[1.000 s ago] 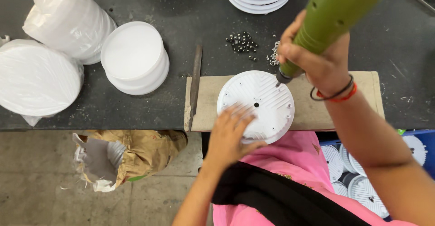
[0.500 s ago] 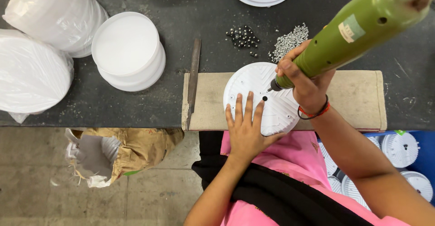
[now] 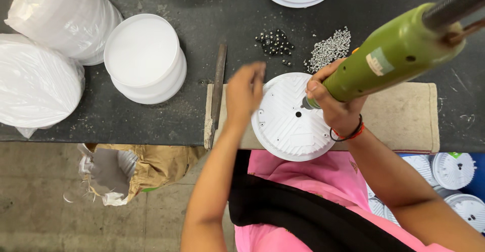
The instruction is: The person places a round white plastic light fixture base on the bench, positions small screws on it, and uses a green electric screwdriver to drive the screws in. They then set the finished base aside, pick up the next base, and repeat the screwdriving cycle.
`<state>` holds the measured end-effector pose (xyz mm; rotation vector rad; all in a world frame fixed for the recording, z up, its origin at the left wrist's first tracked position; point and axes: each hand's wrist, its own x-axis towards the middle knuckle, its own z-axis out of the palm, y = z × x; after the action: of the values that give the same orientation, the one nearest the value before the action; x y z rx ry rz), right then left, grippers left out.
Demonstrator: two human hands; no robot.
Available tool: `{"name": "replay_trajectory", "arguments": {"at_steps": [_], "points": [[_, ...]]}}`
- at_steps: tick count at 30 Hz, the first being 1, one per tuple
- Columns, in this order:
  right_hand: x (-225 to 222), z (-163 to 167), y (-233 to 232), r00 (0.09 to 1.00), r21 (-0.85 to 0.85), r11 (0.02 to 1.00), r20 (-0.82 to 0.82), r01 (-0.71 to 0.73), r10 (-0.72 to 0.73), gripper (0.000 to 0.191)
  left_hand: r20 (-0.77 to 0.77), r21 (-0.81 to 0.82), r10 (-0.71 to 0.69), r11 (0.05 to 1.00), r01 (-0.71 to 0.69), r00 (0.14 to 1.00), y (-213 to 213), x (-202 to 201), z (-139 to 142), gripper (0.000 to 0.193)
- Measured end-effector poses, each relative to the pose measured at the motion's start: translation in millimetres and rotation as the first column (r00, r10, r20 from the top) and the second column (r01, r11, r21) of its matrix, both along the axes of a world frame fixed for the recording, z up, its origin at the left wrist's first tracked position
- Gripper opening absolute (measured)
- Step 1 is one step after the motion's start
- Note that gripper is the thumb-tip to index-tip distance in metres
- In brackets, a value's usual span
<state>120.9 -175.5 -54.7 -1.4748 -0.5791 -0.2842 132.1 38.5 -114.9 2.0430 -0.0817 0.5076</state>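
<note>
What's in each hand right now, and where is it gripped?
The right hand grips the green power screwdriver around its lower end, near the tip. The left hand, blurred, hangs above the board; whether it holds anything cannot be told.

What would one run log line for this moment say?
right hand: grips green power screwdriver, tip on white round housing | left hand: raised toward dark screws

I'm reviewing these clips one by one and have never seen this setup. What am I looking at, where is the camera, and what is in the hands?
The camera sits on a person's head, looking down at a dark workbench. The right hand grips a green power screwdriver, its tip on a round white ribbed disc lying on a beige board. The left hand hovers empty beside the disc, blurred. Behind lie dark screws, silver screws, stacked white lids and bagged white discs.
</note>
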Motion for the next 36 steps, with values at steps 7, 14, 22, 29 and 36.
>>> {"name": "replay_trajectory", "arguments": {"at_steps": [7,14,22,29,36], "points": [[3,13,-5,0.997,0.014,0.999,-0.062,-0.045,0.045,0.029,-0.106,0.263,0.215,0.948,-0.181,0.971,-9,85,-18,0.025],[-2,20,8,0.998,0.070,0.996,-0.032,-0.047,0.050,0.027,-0.124,0.239,0.182,0.960,-0.149,0.975,2,75,-37,0.022],[-6,14,18,0.996,-0.037,0.999,-0.089,-0.016,0.012,0.017,-0.066,0.332,0.154,0.935,-0.124,0.986,3,62,-32,0.023],[1,21,11,0.984,0.007,0.996,-0.151,-0.091,0.091,0.016,-0.079,0.250,0.104,0.965,-0.081,0.991,7,46,-30,0.011],[-4,43,-9,1.000,0.006,1.000,0.005,-0.024,0.024,0.027,0.010,0.178,-0.114,0.978,0.110,0.993,-24,-14,-1,0.011]]}}
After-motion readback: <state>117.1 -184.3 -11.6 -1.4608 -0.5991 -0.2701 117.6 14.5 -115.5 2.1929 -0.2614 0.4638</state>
